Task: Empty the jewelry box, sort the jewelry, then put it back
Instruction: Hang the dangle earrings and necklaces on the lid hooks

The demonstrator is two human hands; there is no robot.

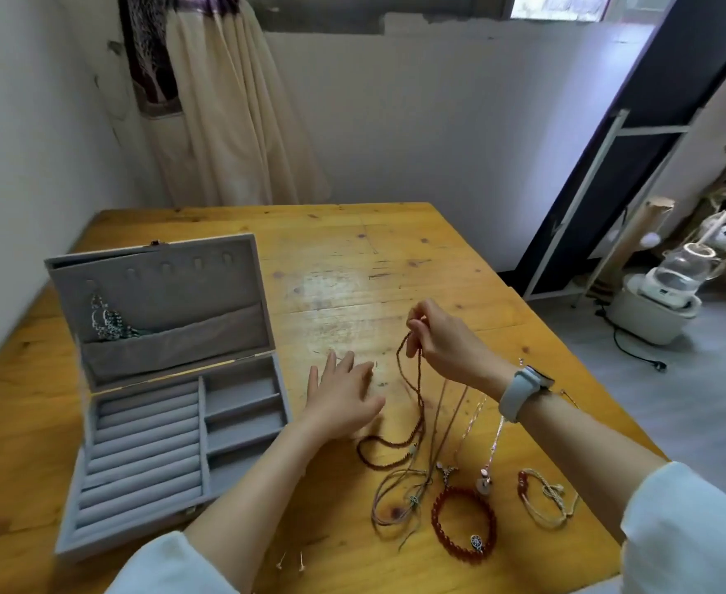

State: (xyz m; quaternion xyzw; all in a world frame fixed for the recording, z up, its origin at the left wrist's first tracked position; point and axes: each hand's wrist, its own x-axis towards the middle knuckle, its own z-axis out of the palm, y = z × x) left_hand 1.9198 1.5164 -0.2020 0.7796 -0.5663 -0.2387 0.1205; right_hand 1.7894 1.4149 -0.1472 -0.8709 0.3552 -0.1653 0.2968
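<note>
Wooden table [395, 259], knotty, scratched top. Grey velvet jewelry box [168, 405] sits along its left edge, lid open and standing upright; base has a bank of ring rolls on the left and divided compartments on the right, all bare of jewelry. Lid lining carries a row of hooks and a pouch; a silver beaded piece [106, 319] hangs from a left hook into the pouch. Left hand [344, 400] is just right of the box, palm down, fingers straight and spread, gripping nothing; whether it touches the tabletop I cannot tell. Right hand [442, 340], grey watch [522, 394] on the wrist, is raised above mid-table, fingertips pinching the top of a dark red beaded necklace [412, 405]; the strand hangs down and its lower loop lies on the table. Rest of the jewelry sits near the table's near edge, right of centre: cord necklaces [404, 495] in a loose tangle, two thin silver chains with pendants [483, 478] running toward the right wrist, red bead bracelet [464, 525] with a small metal charm, braided cord bracelet [545, 499] with red beads furthest right. Two small earring studs [292, 561] lie at the near edge by the left sleeve.
</note>
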